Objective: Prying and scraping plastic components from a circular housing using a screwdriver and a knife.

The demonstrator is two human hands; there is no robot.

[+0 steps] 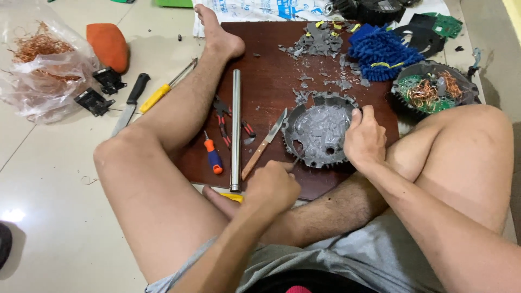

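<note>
A round grey toothed disc [319, 129], packed with grey filler, lies on a dark brown board [268, 59]. My right hand [364, 138] grips the disc's right rim. My left hand [273, 184] is closed around a thin tool whose tip pokes into the disc's lower left edge. Grey chips [317, 42] lie scattered on the board beyond the disc.
On the board lie a wooden-handled knife [264, 144], a metal tube [235, 130], red pliers [223, 116] and a small orange-blue screwdriver [213, 154]. A blue mop pad [380, 51], a copper-wound disc [431, 91], a bag of copper wire [40, 59], a yellow screwdriver [163, 89] and a black-handled knife [130, 103] surround it.
</note>
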